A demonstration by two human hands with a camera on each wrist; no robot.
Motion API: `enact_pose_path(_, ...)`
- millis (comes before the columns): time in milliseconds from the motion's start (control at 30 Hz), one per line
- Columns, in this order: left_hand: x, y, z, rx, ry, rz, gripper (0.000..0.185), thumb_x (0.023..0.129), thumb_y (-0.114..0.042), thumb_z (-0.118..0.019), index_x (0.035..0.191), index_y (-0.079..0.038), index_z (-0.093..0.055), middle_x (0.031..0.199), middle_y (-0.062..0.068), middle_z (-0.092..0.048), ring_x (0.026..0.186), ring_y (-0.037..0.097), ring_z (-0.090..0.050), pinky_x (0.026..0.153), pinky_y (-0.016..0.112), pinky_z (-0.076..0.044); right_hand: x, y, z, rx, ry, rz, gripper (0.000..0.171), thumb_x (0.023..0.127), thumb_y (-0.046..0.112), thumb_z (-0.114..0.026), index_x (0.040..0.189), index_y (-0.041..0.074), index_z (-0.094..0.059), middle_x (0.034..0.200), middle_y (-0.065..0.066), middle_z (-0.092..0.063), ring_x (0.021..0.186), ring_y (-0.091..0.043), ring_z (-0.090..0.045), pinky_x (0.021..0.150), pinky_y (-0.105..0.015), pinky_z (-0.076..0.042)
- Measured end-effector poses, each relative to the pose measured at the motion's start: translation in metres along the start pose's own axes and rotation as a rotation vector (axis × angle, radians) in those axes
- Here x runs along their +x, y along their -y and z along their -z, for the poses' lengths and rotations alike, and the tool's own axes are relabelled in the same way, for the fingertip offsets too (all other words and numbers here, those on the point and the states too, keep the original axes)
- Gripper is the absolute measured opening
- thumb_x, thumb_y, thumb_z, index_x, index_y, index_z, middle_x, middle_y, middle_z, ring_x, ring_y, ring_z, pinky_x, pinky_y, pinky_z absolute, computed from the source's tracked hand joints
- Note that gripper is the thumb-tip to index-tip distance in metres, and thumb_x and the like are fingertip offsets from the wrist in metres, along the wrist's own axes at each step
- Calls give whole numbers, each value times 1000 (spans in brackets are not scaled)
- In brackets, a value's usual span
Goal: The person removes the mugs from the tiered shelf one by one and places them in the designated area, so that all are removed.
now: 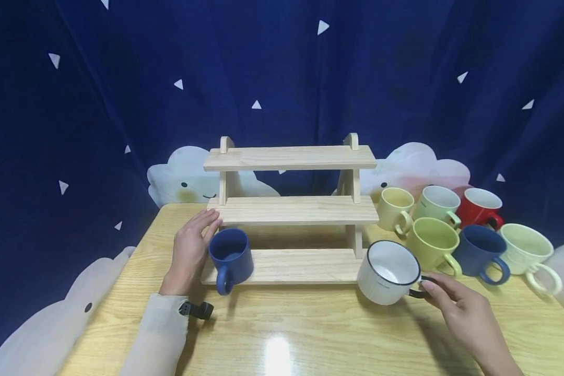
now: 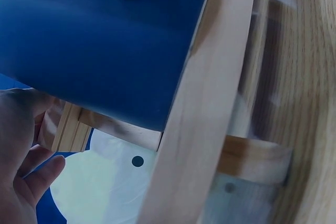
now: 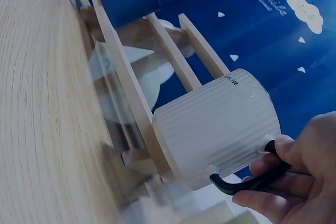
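Head view: left hand flat, fingers straight, resting against the blue mug on the lowest step of the wooden rack, left end. Right hand pinching the black handle of the white mug, tilted at the rack's right end. Six more mugs clustered to the right on the table.

Left wrist view: fingers loosely extended beside the blue mug, gripping nothing.

Right wrist view: fingers curled round the white mug's handle.
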State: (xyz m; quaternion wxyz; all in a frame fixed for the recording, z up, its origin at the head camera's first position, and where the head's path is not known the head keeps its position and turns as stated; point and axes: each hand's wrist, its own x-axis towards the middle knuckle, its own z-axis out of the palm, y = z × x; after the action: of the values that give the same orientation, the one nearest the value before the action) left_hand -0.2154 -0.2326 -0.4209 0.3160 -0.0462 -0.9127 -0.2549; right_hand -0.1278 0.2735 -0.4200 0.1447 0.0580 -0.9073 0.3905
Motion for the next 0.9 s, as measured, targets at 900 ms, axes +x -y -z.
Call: enact_pose_path(900,0,7,-1,-25,-54,-28,32,94,-27,-67,119,-6,-70,124,10,-66,123,30,-56,108,46,-42,-26,-73,49,161,-153,-232,16,101,13,-55,98,14,-70,82,37,-59,73,20,-57,59,-7,-52)
